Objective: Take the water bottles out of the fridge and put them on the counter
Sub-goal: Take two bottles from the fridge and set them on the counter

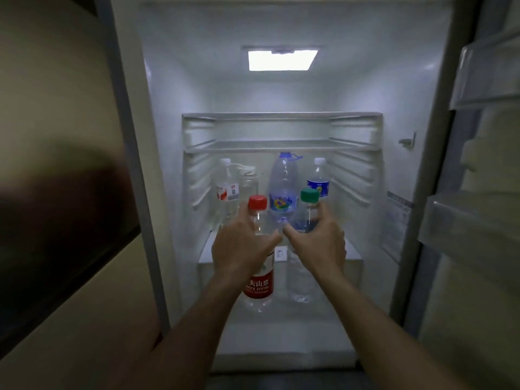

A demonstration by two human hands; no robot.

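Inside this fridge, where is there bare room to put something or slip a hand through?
The two upper shelves are bare. The lower shelf is crowded: four bottles at the back, and both hands hold bottles in front.

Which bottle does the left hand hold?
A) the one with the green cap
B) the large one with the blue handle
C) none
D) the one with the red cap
D: the left hand is closed around the red-capped bottle, while the right hand grips the green-capped bottle.
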